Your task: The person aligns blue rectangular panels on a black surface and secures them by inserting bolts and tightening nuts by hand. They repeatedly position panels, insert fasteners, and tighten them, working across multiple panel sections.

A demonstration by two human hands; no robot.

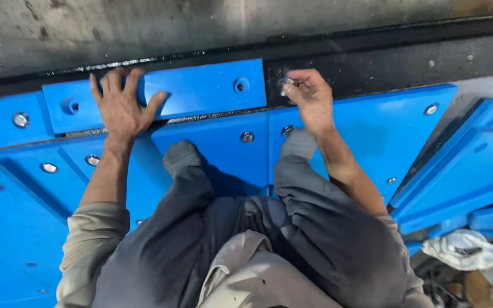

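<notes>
Nearest the camera, bent knees in dark grey trousers (292,228), beige shirt sleeves (95,228) at either side, crouched over large blue plastic panels (372,131). Smooth and matt, those panels, moulded thick with raised edges, fastened down by round metal bolt heads (247,137) set flush in recessed holes. Off to the right, a crumpled white rag (463,248) lying among further blue pieces.

Farther out, left hand (122,105) spread flat, fingers wide, palm pressed on the loose blue rectangular plate (201,91); nothing gripped, only held down. Long axis of that plate running left to right, tilted slightly up toward its right end, lying along the black steel beam (406,63). Two countersunk holes in it, one near the left end just beside the left thumb side, one near the right end (241,85) with no bolt visibly seated.

Right hand (309,97) just off the plate's right end, grip narrow, fingertips pinched on a small shiny metal piece (287,84), probably a bolt or washer though too small to tell. Right-end hole lying just left of that pinch, so right hand plainly the nearer one to it.

Beyond, rough grey concrete wall (144,28), stained and scuffed
</notes>
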